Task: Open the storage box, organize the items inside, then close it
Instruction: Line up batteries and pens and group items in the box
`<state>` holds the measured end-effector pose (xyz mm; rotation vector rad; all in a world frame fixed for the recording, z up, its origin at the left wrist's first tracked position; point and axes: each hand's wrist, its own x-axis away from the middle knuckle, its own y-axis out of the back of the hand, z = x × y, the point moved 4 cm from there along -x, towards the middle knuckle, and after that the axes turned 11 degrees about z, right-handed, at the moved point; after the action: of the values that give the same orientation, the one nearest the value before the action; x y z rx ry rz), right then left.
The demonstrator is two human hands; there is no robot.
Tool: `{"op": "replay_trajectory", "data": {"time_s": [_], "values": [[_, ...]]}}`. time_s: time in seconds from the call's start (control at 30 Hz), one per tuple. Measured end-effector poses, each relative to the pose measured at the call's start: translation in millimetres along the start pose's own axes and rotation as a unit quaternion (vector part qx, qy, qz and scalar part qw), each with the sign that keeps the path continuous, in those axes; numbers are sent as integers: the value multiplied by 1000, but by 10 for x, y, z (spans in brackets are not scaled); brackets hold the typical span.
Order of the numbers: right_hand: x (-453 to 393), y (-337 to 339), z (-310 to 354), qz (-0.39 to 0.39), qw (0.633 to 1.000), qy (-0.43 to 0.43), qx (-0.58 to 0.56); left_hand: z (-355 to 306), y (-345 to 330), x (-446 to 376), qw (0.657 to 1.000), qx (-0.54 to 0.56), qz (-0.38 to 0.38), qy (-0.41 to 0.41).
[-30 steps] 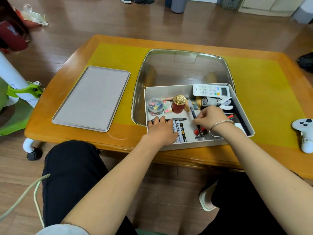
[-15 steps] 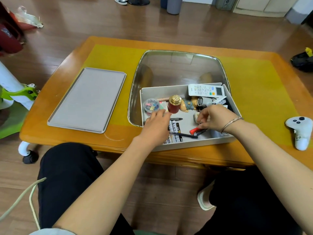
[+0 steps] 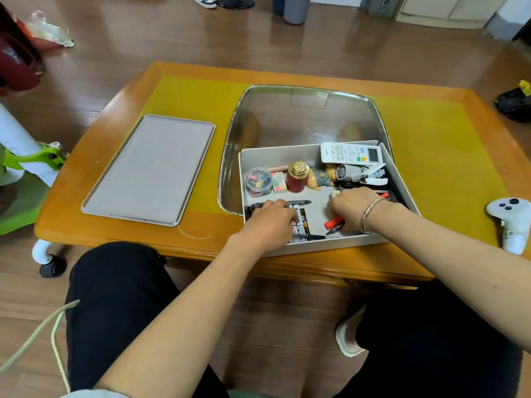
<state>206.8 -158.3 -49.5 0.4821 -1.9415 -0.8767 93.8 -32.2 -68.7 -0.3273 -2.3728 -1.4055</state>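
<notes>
1. At the bottom of the frame, the person's black-trousered legs (image 3: 120, 305) filled both lower corners, and two bare forearms reached up toward the centre.
2. The left hand (image 3: 268, 222) lay inside the near left part of the open storage box (image 3: 327, 245), fingers curled down over a row of markers (image 3: 300, 222); whether it actually gripped one could not be told.
3. The right hand (image 3: 355, 209), a bracelet (image 3: 369, 214) on its wrist, was curled over the box's near right part, just above a red pen (image 3: 333, 222); its fingertips were hidden, so its grip could not be told either.
4. The box sat at the near edge of the wooden table (image 3: 201, 242), right of centre in the frame.
5. Further back inside it stood a clear tub of coloured clips (image 3: 258, 180), a red jar with a gold lid (image 3: 297, 178), a small figurine (image 3: 320, 179) lying on its side, a stapler (image 3: 373, 176) and, against the far wall, a white remote control (image 3: 350, 153).
6. The grey lid (image 3: 149, 168) lay flat on the table in the left half of the frame, well apart from the box.
7. A white game controller (image 3: 511, 222) rested at the right edge.
8. Behind the box, a glass panel (image 3: 304, 116) was set into the tabletop.
</notes>
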Motion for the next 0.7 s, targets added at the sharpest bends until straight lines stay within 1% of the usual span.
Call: {"op": "replay_trajectory", "data": {"time_s": [0.27,0.3,0.37,0.43,0.47,0.53,0.57,0.7], "values": [[103,78,-79,-60,996,-14,-59,-12,24,21,998,20,-52,-25],[147,125,-97,-82,994,-14,-73,-19,32,28,997,28,-69,-35],[243,234,-140,-154,983,-13,-99,-28,67,60,990,57,-120,-54],[325,331,-174,-214,969,-11,-126,-34,121,114,976,104,-179,-70],[350,373,-173,-229,964,-8,-136,-36,152,146,966,133,-207,-79],[366,441,-111,-235,959,15,-155,-41,207,211,948,178,-247,-91],[363,465,-66,-233,958,34,-167,-42,227,236,944,181,-258,-95],[355,533,95,-247,945,83,-196,-34,281,323,942,152,-279,-111]]}}
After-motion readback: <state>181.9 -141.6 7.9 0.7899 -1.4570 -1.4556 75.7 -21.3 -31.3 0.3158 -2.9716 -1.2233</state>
